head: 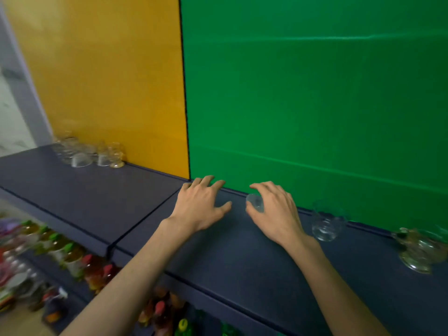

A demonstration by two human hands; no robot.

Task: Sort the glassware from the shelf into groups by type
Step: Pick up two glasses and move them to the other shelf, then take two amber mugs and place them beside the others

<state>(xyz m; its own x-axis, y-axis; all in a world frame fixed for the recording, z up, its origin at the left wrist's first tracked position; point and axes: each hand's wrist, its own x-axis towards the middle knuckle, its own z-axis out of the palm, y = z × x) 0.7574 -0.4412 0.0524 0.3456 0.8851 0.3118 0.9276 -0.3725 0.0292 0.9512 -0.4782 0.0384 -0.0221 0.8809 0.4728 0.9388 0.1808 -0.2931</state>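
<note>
1. Gripping a small clear glass [255, 202], the right hand [275, 210] curls its fingers and thumb round it above the dark shelf [80, 190].
2. Left hand [202, 206]: fingers spread, relaxed, holding nothing, at 9 o'clock of the glass.
3. Cluster of glasses [89, 152] at 10 o'clock; glass cup [326, 223] and ornate glass dish [420, 248] at 3 o'clock.

The right hand [274, 212] is curling its fingers around a small clear glass [255, 202] on the dark blue shelf top [101, 190], while the left hand [202, 204] is lying flat beside it with fingers spread. A cluster of clear glassware [87, 151] is standing far left; a clear glass cup [326, 225] and a clear handled glass dish [419, 248] are sitting to the right.
</note>
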